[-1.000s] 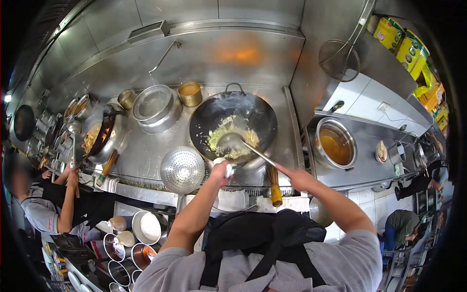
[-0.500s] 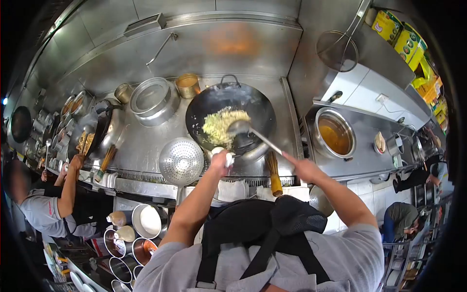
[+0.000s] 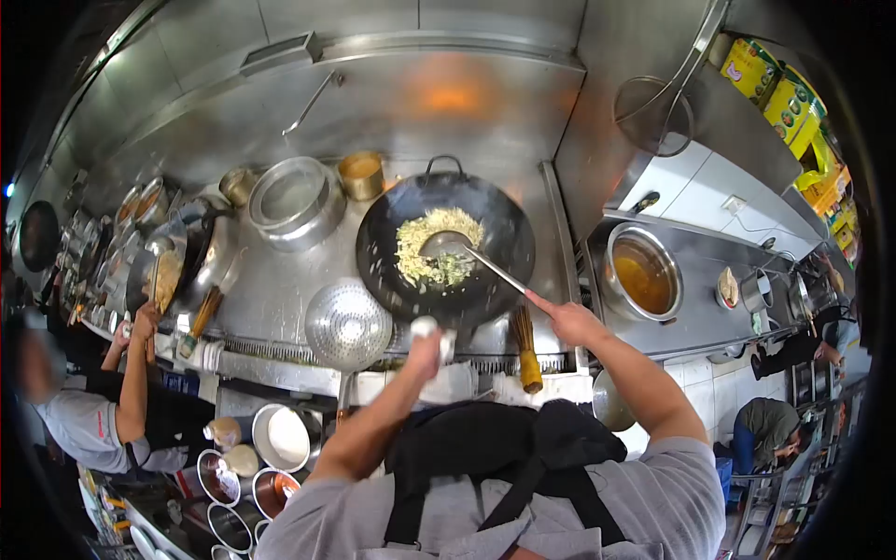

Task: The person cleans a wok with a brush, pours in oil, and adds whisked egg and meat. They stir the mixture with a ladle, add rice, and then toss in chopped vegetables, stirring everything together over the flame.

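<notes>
My right hand (image 3: 567,322) is closed round the end of a long-handled ladle (image 3: 499,271). The ladle's bowl rests among pale yellow food with green bits (image 3: 425,233) in the middle of a big black wok (image 3: 378,210). At the wok's near rim, my left hand (image 3: 425,357) is wrapped round a white cloth (image 3: 446,347); the wok's near handle is hidden there. Left of that hand lies a perforated strainer (image 3: 348,325) with its handle toward me. A bamboo brush (image 3: 526,355) stands near the counter's front edge, below my right hand.
A lidded steel pot (image 3: 296,201) and a brass-coloured container (image 3: 360,175) stand behind and left of the wok. To the right is a steel pot of amber liquid (image 3: 644,271). A co-worker (image 3: 98,411) handles another wok at left; a person (image 3: 767,434) bends down at far right.
The food has spread and shifted in the wok, and the ladle's bowl has moved slightly left. My left hand has come a little toward me. The co-worker's wok has moved.
</notes>
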Available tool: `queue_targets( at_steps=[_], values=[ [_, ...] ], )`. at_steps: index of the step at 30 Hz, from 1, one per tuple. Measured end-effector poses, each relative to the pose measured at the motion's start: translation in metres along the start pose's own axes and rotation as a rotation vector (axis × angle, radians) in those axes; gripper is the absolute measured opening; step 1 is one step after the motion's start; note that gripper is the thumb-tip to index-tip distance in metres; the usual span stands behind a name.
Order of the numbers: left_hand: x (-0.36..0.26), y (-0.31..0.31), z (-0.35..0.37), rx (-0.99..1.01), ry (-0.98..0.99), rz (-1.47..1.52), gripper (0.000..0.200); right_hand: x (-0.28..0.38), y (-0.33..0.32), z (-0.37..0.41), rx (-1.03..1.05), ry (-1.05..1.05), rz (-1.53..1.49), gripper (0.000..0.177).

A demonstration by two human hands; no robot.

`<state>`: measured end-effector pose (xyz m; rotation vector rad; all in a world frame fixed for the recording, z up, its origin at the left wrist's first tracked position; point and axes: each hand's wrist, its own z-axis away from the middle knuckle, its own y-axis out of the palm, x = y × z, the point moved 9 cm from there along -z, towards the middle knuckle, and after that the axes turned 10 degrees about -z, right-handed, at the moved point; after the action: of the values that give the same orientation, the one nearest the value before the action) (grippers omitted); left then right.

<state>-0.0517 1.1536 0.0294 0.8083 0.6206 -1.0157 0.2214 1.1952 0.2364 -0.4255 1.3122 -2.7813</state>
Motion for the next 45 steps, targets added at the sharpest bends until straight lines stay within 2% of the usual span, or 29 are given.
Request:
queue_targets(
  at_steps=[1, 3, 5, 6, 7, 9, 11, 13, 14, 16, 18, 19, 21, 22, 23, 25, 26, 27, 29, 30, 33, 34, 36, 39, 40, 41, 43, 45],
  values=[
    [-0.003, -0.002, 0.031, -0.032, 0.09, 0.051, 0.027, 0.012, -0.013, 0.005, -0.063, -0.075, -0.054, 0.079],
    [-0.026, 0.008, 0.082, -0.032, 0.093, 0.033, 0.024, 0.018, -0.029, 0.012, -0.128, -0.147, -0.119, 0.075],
    [-0.016, -0.005, 0.043, -0.097, 0.09, 0.088, 0.019, 0.039, -0.059, 0.05, -0.418, -0.637, -0.318, 0.067],
    [-0.039, 0.004, 0.032, -0.13, 0.092, 0.103, 0.014, 0.047, -0.068, 0.06, -0.234, -0.442, -0.562, 0.059],
    [-0.044, 0.008, 0.0, -0.046, 0.035, 0.102, 0.015, 0.061, -0.076, 0.066, -0.22, -0.444, -0.556, 0.059],
    [-0.071, 0.016, -0.018, -0.062, -0.02, -0.046, 0.019, 0.074, -0.085, 0.065, -0.143, -0.419, -1.038, 0.054],
    [-0.061, 0.007, -0.029, -0.081, -0.049, -0.128, 0.026, 0.09, -0.074, 0.044, -0.142, -0.49, -1.256, 0.053],
    [-0.06, -0.002, -0.011, -0.065, 0.044, -0.103, 0.033, 0.097, -0.051, 0.012, -0.142, -0.525, -1.292, 0.053],
    [-0.051, -0.006, -0.007, 0.036, 0.141, 0.027, 0.038, 0.095, -0.027, -0.01, -0.098, -0.479, -1.338, 0.053],
    [-0.034, -0.029, 0.034, 0.058, 0.017, -0.037, 0.034, 0.084, 0.008, -0.062, -0.036, -0.437, -1.378, 0.053],
    [-0.015, -0.062, 0.068, -0.032, 0.023, 0.021, 0.03, 0.06, 0.052, -0.107, 0.212, -0.107, -1.421, 0.052],
    [0.0, -0.086, 0.084, -0.075, 0.031, -0.021, 0.028, 0.058, 0.05, -0.11, 0.222, -0.115, -1.42, 0.052],
    [0.005, -0.117, 0.125, -0.162, -0.02, -0.049, 0.025, 0.057, 0.027, -0.113, 0.104, -0.209, -1.045, 0.051],
    [0.009, -0.137, 0.14, -0.209, 0.024, -0.038, 0.024, 0.063, 0.008, -0.095, 0.016, -0.233, -0.814, 0.055],
    [0.002, -0.15, 0.161, -0.269, 0.069, -0.052, 0.024, 0.059, 0.014, -0.1, 0.023, -0.24, -0.816, 0.055],
    [0.003, -0.179, 0.185, -0.335, 0.065, 0.044, 0.024, 0.07, -0.013, -0.084, -0.358, -0.615, -0.577, 0.057],
    [0.001, -0.191, 0.192, -0.411, 0.091, 0.056, 0.023, 0.068, -0.005, -0.09, -0.283, -0.506, -0.632, 0.056],
    [-0.003, -0.202, 0.198, -0.485, 0.118, 0.07, 0.022, 0.077, -0.008, -0.094, -0.283, -0.505, -0.628, 0.056],
    [-0.017, -0.207, 0.198, -0.5, 0.191, 0.052, 0.023, 0.078, 0.014, -0.126, 0.05, -0.235, -0.73, 0.054],
    [-0.022, -0.209, 0.193, -0.484, 0.23, 0.02, 0.024, 0.07, 0.03, -0.156, 0.218, -0.251, -0.997, 0.052],
    [-0.053, -0.202, 0.196, -0.439, 0.292, -0.127, 0.026, 0.087, -0.018, -0.094, -0.076, -0.32, -0.55, 0.05],
    [-0.061, -0.198, 0.2, -0.433, 0.313, -0.179, 0.027, 0.085, -0.017, -0.078, -0.069, -0.319, -0.545, 0.05],
    [-0.063, -0.196, 0.199, -0.415, 0.314, -0.195, 0.029, 0.074, -0.002, -0.06, 0.114, -0.26, -0.749, 0.05],
    [-0.052, -0.191, 0.188, -0.416, 0.295, -0.166, 0.03, 0.059, 0.036, -0.083, 0.235, -0.215, -0.73, 0.049],
    [-0.046, -0.192, 0.181, -0.397, 0.27, -0.187, 0.032, 0.052, 0.041, -0.09, 0.276, -0.151, -0.864, 0.05],
    [-0.039, -0.191, 0.178, -0.373, 0.265, -0.22, 0.033, 0.042, 0.046, -0.088, 0.266, -0.148, -0.87, 0.05],
    [-0.056, -0.169, 0.189, -0.314, 0.302, -0.221, 0.032, 0.05, 0.015, -0.058, -0.151, -0.407, -0.414, 0.051],
    [-0.06, -0.166, 0.189, -0.286, 0.289, -0.211, 0.033, 0.045, 0.012, -0.036, -0.109, -0.335, -0.434, 0.051]
  ],
)
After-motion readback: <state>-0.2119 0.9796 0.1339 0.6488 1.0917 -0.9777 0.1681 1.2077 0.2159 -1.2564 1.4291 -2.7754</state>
